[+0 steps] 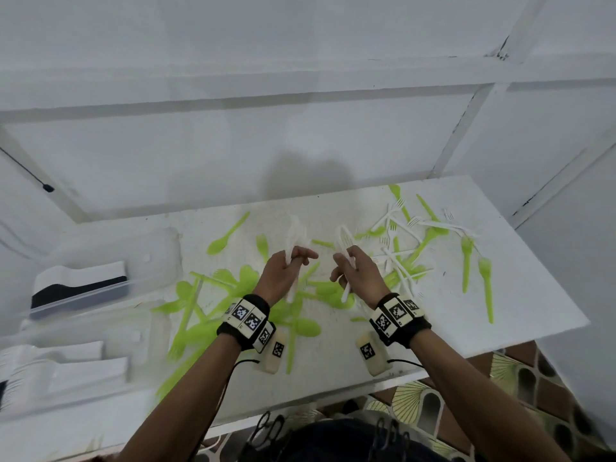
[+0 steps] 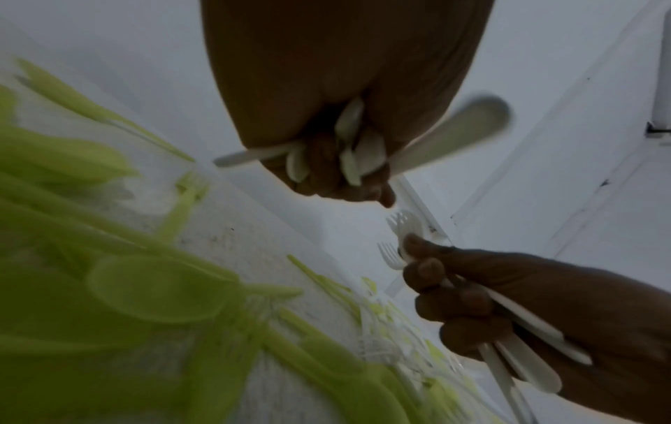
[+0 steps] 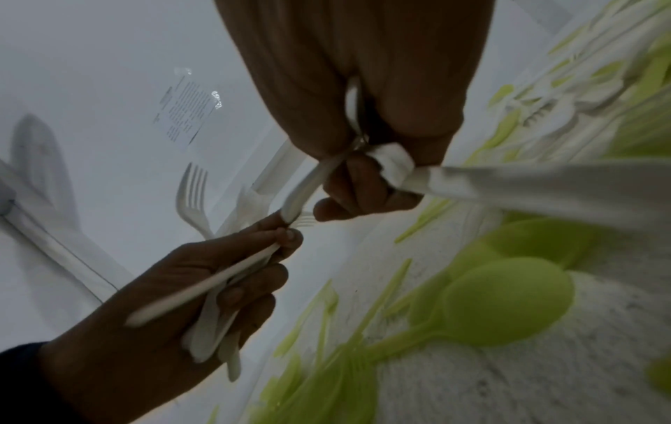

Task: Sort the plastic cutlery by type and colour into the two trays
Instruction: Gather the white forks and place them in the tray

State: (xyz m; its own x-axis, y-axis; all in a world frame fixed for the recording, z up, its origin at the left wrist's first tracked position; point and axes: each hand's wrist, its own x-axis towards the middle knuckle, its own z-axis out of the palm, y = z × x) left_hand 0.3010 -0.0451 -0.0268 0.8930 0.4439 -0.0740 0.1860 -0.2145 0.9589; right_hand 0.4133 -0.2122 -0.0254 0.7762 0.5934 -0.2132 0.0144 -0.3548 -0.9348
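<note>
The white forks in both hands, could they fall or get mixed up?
Maybe. Each hand grips several white forks at once: the left hand and the right hand. One could slip out onto the green cutlery below. The trays sit far left, so the carry there is another chance to drop some.

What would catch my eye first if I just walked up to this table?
Probably the bright green cutlery strewn over the white table, with a mixed green and white tangle at its far right. Above the middle, the left hand and right hand each grip a bunch of white cutlery. Two clear trays sit at the left edge.
</note>
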